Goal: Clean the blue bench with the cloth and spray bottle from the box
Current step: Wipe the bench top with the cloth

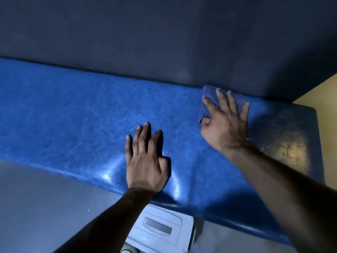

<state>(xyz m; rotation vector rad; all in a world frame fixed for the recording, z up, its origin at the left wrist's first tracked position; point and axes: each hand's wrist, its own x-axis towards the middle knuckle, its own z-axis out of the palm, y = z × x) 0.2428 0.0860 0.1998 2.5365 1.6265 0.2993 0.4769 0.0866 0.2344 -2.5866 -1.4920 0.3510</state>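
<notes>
The blue padded bench (73, 114) runs across the view from left to right, with a dark wall behind it. My right hand (226, 123) presses flat on a folded blue cloth (209, 99) at the back of the seat, close to the wall. Its fingers are spread over the cloth, which shows around the fingertips and to their left. My left hand (145, 159) lies flat on the bench near its front edge, fingers apart, holding nothing. No spray bottle is in view.
A white box (160, 232) with a grey handle recess stands on the grey floor (36, 207) below the bench's front edge. The bench's right end (291, 143) has a worn, brownish patch. A yellow wall (321, 92) lies beyond it.
</notes>
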